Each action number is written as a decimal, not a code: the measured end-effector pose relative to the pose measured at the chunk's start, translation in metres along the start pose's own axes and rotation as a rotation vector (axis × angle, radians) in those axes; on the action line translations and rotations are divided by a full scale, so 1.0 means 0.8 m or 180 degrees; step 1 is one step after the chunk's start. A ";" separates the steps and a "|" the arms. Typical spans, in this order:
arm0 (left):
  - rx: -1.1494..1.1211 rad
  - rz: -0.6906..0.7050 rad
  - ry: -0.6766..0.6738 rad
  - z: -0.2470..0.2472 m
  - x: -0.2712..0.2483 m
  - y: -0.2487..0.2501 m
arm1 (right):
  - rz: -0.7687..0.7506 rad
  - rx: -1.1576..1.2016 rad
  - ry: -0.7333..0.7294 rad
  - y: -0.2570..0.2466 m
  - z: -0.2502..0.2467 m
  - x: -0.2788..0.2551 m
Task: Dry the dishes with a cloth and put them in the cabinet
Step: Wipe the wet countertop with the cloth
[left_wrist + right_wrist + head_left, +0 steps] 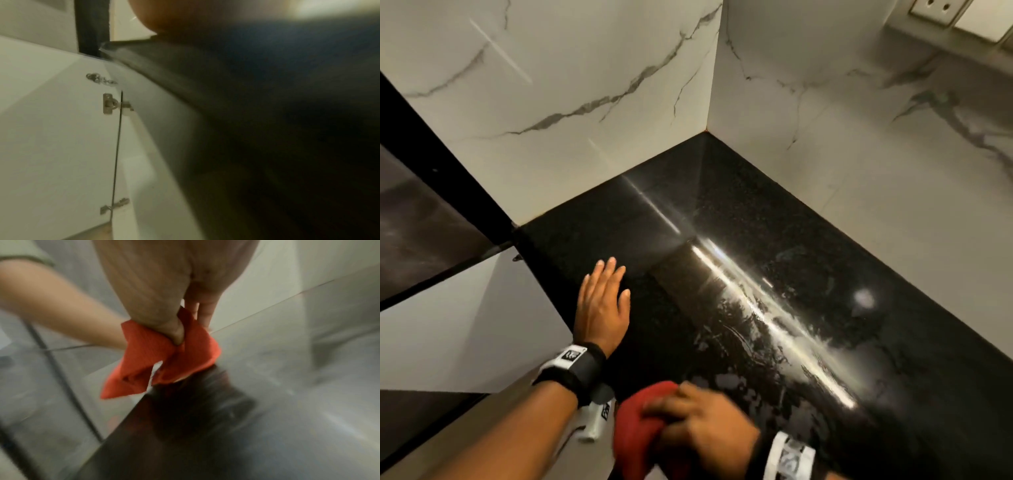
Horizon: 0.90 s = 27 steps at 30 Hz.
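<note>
Looking from the head view, I take the black polished desk (739, 212) as my landmark. Left of the desk stands an open white cabinet door (458, 322), its inner face turned up toward me; the left wrist view shows metal hinges (110, 104) on that door, just beside the desk's edge. Above the door, a dark panel (421, 219) runs along the left side.

On the desk's near left corner I see my left hand (602, 305), palm down, fingers (607, 270) straight and together, holding nothing. Whether the palm fully touches the desk I cannot tell.

At the desk's near edge, right of the left hand, my right hand (705, 431) grips the red cloth (640, 428). In the right wrist view the thumb presses into the bunched cloth and the fingers (203, 311) wrap behind it, with loose corners hanging below the fist. This part is blurred.

Right of the cloth, the desk carries wet streaks (756, 329) that catch a bright line of light. Marble-veined walls (585, 68) meet at the desk's far corner. I see no dishes in any view.
</note>
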<state>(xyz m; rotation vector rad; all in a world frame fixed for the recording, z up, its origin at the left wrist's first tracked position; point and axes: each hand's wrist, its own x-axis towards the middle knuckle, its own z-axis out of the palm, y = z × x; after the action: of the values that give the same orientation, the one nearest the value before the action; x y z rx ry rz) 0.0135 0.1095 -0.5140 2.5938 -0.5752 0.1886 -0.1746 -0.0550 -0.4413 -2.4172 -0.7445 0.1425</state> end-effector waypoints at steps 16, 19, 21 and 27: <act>0.0221 -0.0286 -0.0359 0.009 -0.068 0.056 | 0.2912 -0.1320 0.0447 0.287 -0.198 -0.041; 0.0174 -0.0290 -0.0353 0.011 -0.066 0.056 | 0.2361 -0.1090 0.0291 0.213 -0.140 0.000; 0.0120 -0.0292 -0.0319 0.009 -0.071 0.054 | 0.1884 -0.0840 0.0159 0.146 -0.087 0.014; 0.0084 -0.0239 -0.0307 0.015 -0.067 0.048 | 0.0849 -0.0641 -0.0492 -0.007 0.043 -0.030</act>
<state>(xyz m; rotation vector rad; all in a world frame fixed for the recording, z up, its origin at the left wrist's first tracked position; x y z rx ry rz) -0.0506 0.0925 -0.5210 2.6565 -0.5112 0.0469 -0.2065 -0.0462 -0.4678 -2.7153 -0.5195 0.3809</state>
